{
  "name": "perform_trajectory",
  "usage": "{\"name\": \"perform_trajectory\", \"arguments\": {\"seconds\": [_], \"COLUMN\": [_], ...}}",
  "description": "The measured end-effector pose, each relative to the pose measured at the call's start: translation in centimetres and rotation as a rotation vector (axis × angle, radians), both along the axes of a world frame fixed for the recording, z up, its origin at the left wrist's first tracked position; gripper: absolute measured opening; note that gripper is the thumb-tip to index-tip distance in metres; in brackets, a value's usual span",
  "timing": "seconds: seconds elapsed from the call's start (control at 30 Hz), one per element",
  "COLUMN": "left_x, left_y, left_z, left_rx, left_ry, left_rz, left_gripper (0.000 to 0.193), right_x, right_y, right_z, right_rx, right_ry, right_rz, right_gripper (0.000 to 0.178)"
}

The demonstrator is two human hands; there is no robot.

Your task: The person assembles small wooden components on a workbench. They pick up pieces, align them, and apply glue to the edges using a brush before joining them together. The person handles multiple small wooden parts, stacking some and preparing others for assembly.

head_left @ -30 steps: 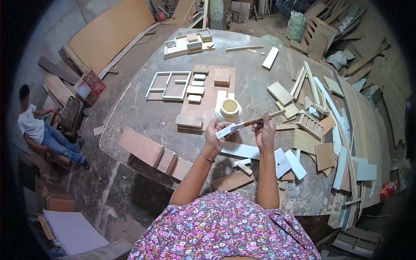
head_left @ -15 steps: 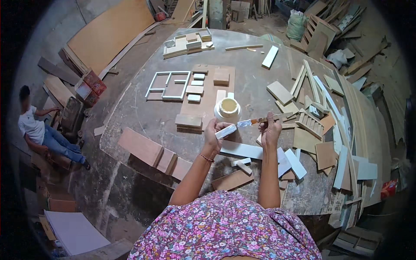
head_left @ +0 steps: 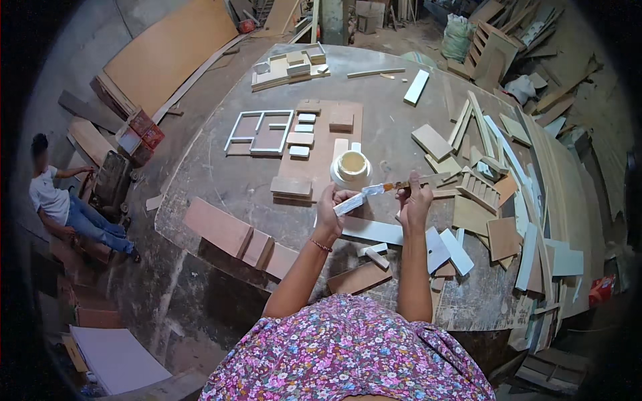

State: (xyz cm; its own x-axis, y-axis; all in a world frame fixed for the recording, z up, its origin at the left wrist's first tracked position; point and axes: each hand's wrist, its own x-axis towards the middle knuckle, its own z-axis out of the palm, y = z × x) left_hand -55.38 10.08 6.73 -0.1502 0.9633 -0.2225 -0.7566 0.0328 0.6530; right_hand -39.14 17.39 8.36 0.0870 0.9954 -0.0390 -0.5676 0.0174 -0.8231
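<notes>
My left hand (head_left: pixel 328 210) is closed round a small wood block (head_left: pixel 346 206) coated in white paint. In my right hand (head_left: pixel 416 200) is a paintbrush (head_left: pixel 396 186), its fingers wrapped on the handle and its white-smeared bristles against the block's upper end. Just beyond my hands stands an open paint tub (head_left: pixel 352 166) with pale paint on its rim. Left of the tub, small white-painted blocks (head_left: pixel 305 127) and bare ones lie on a brown board (head_left: pixel 321 168). A white compartmented frame (head_left: pixel 259 148) rests beside that board.
Several loose wood offcuts (head_left: pixel 470 212) crowd the right of the worktable (head_left: pixel 200 160). A long white strip (head_left: pixel 374 231) lies below my hands. Stacked brown boards (head_left: pixel 219 226) sit along the near left edge. Off to the left, a person (head_left: pixel 53 194) sits.
The paintbrush has shifted slightly left, so its bristles now meet the end of the block; before, a small gap lay between them. My left hand has barely moved.
</notes>
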Motion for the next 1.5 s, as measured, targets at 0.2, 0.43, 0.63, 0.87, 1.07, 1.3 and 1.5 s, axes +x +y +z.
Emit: {"name": "perform_trajectory", "arguments": {"seconds": [0.2, 0.43, 0.63, 0.87, 1.07, 1.3, 1.5], "left_x": [0.6, -0.1, 0.0, 0.4, 0.9, -0.3, 0.4], "left_y": [0.6, 0.2, 0.3, 0.2, 0.4, -0.5, 0.1], "left_z": [0.5, 0.5, 0.0, 0.1, 0.5, 0.9, 1.0], "left_rx": [0.008, 0.068, 0.011, -0.002, 0.004, -0.032, -0.106], "left_ry": [-0.066, -0.078, -0.007, 0.035, -0.050, -0.207, -0.405], "left_rz": [0.071, -0.052, -0.025, 0.012, 0.046, -0.050, 0.074], "left_gripper": [0.057, 0.063, 0.058, 0.062, 0.063, 0.058, 0.052], "right_x": [-0.8, -0.4, -0.6, 0.1, -1.3, 0.4, -0.2], "right_y": [0.0, 0.0, -0.5, -0.3, -1.0, -0.3, -1.1], "right_z": [-0.3, -0.3, 0.0, 0.6, 0.6, 0.5, 1.1], "right_rx": [0.030, 0.022, 0.004, -0.006, -0.002, 0.050, 0.033], "right_ry": [-0.012, -0.003, -0.022, -0.001, -0.033, 0.033, 0.306], "right_rz": [0.049, 0.021, 0.037, -0.005, 0.057, -0.073, 0.098], "right_gripper": [0.025, 0.024, 0.026, 0.024, 0.027, 0.024, 0.019]}}
